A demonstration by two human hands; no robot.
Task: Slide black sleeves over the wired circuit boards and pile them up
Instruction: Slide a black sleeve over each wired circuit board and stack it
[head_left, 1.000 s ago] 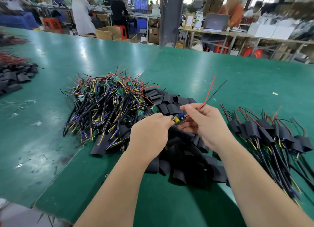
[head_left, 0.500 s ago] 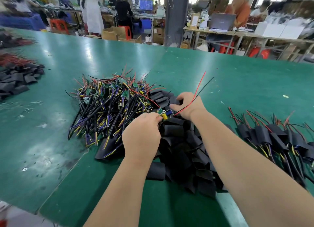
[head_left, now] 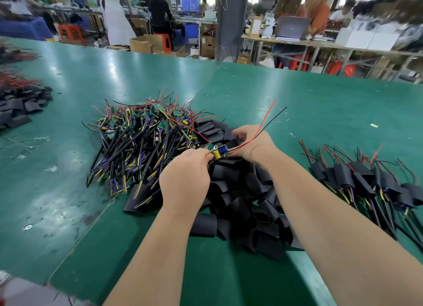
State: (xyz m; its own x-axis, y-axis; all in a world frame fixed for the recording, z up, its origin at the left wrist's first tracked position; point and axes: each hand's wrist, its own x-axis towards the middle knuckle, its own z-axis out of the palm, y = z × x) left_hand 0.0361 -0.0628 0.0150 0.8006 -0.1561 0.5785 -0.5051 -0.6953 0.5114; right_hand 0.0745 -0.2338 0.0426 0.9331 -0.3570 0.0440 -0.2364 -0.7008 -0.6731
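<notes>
My left hand [head_left: 186,175] pinches a small green circuit board [head_left: 218,150] with yellow and blue parts, held over a heap of loose black sleeves [head_left: 242,200]. Red and black wires [head_left: 265,122] run from the board up past my right wrist. My right hand [head_left: 254,143] reaches into the far side of the sleeve heap, fingers curled down among the sleeves; what they hold is hidden. A tangle of bare wired boards [head_left: 142,143] lies to the left. Finished sleeved boards [head_left: 361,180] lie in a row to the right.
All of this sits on a green table [head_left: 320,104]. Another pile of black sleeves [head_left: 18,106] lies at the far left edge. Beyond the table are people, a pillar [head_left: 231,22], cardboard boxes and work benches.
My right hand has moved away from the board and forward into the sleeve heap. My left hand keeps hold of the board. The camera has shifted a little closer.
</notes>
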